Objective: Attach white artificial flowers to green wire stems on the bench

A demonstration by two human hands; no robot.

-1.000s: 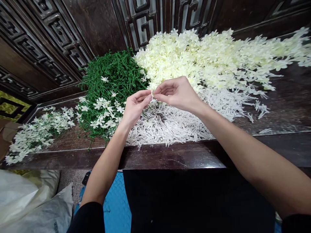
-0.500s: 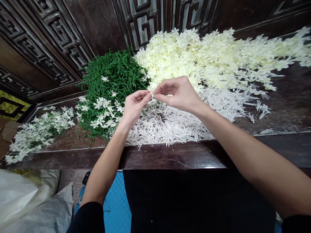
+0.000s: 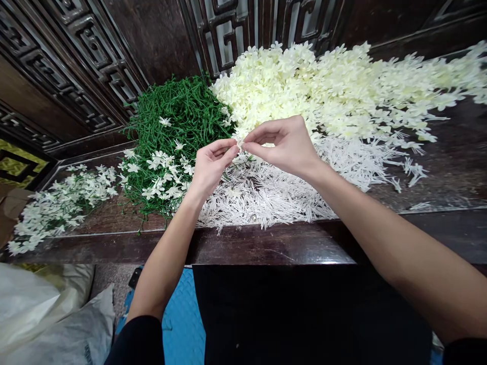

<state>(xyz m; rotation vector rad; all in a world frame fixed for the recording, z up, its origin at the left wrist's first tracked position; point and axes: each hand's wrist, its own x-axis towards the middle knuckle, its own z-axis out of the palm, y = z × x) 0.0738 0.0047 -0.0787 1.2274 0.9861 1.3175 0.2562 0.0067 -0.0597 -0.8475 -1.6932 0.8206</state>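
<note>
My left hand [image 3: 210, 167] and my right hand [image 3: 283, 146] meet fingertip to fingertip above a dark wooden table [image 3: 266, 246]. Both pinch one small cream flower piece [image 3: 239, 144] between thumb and forefinger. Under them lies a heap of white plastic stamens [image 3: 266, 195]. Behind my right hand spreads a large pile of cream petals [image 3: 335, 91]. Left of my left hand sits a mound of green stems [image 3: 178, 114], with assembled white flowers [image 3: 160, 175] at its front.
More finished white flowers [image 3: 57, 205] lie at the table's left end. Carved dark wood panels [image 3: 95, 56] stand behind the table. White plastic bags [image 3: 41, 314] and a blue mat [image 3: 182, 324] are on the floor below.
Both hands have risen very slightly while keeping their pinch on the small flower piece. Nothing else has moved.
</note>
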